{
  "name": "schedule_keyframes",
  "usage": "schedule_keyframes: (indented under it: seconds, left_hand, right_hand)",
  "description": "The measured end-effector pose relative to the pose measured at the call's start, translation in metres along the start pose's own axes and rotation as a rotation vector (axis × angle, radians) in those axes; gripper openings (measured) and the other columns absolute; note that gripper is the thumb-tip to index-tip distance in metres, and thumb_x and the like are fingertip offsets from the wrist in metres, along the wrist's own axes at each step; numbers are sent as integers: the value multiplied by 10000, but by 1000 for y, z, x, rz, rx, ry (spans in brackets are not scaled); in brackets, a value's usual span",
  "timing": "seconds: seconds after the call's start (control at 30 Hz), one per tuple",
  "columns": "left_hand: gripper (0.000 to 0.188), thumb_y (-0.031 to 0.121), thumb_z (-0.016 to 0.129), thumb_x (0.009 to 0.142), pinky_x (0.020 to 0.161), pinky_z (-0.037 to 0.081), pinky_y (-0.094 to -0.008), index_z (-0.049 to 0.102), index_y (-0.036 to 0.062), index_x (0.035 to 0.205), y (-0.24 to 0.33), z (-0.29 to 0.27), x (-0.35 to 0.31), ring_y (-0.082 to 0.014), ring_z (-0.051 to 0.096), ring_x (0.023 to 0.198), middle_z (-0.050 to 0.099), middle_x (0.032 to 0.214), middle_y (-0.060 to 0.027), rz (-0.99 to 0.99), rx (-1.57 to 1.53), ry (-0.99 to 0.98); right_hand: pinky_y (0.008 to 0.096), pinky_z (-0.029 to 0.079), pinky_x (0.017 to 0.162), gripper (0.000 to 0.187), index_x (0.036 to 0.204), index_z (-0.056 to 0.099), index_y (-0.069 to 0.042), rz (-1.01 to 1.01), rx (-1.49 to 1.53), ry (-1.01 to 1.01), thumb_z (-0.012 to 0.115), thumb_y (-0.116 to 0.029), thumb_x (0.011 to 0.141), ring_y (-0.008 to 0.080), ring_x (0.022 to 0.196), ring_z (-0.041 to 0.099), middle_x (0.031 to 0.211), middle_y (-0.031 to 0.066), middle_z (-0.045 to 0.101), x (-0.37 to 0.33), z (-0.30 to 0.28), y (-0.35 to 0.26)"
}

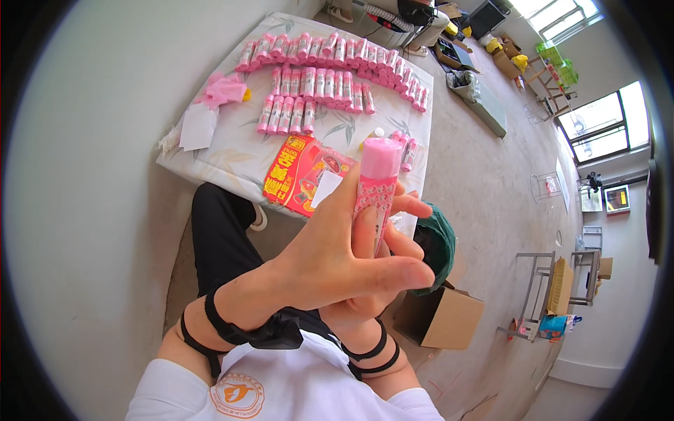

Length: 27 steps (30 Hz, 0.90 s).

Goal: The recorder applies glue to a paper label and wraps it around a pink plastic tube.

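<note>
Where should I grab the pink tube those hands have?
I'd pinch the pink tube around its round top end, coming from above. That end sticks up clear of the fingers, which crowd its lower part, and its straight round sides look easy to pinch.

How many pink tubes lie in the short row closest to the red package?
5 pink tubes: one at each end of the row, three between them, on the table. Others may be hidden underneath.

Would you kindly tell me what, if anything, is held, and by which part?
A pink-topped tube, gripped around its patterned lower part by the left hand and right hand.
</note>
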<state>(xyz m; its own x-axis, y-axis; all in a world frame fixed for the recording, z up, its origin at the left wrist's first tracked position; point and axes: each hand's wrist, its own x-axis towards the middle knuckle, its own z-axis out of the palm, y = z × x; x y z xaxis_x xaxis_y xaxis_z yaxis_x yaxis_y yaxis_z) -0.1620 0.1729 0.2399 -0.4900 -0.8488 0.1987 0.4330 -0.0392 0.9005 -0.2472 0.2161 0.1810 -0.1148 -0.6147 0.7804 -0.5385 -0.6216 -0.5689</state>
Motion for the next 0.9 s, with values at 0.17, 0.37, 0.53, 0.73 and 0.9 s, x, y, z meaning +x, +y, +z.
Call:
schedule_keyframes:
  seconds: [0.17,0.37,0.53,0.73,0.9]
  left_hand:
    - [697,383,714,810,904,427,-383,360,-22,1254,-5,-7,1,-231,541,1102,574,1078,-160,-19,26,1]
    - [501,342,513,955,722,478,-300,381,-49,1239,-8,-4,4,-177,603,839,596,1097,-184,-22,27,78]
    - [418,306,398,1011,532,462,-242,390,-58,1218,-8,1,6,-121,584,618,618,1090,-191,-13,-24,106]
    - [396,301,357,1024,547,470,-246,401,-47,1209,-8,-2,4,-116,573,639,610,1137,-201,38,-32,117]
    - [384,297,350,1024,551,474,-249,432,-33,1203,-7,-4,2,-96,559,657,610,1135,-190,23,-80,123]
  right_hand:
    - [242,470,742,384,1235,498,72,625,761,-26,615,-99,911,109,878,573,1046,77,537,1,4,-1]
    - [199,450,681,362,1241,448,91,276,303,3,551,-82,941,104,863,574,1054,91,559,-1,0,-7]
    - [232,477,739,452,1285,439,114,-15,5,-77,601,34,870,197,980,581,1217,174,435,6,-4,1]
    - [384,514,870,353,1163,535,90,18,-206,-140,635,44,827,348,1064,547,1208,185,356,6,-8,-7]
    - [265,486,807,567,1306,457,112,-49,-149,-143,640,139,770,291,1030,580,1244,207,356,12,-5,-11]
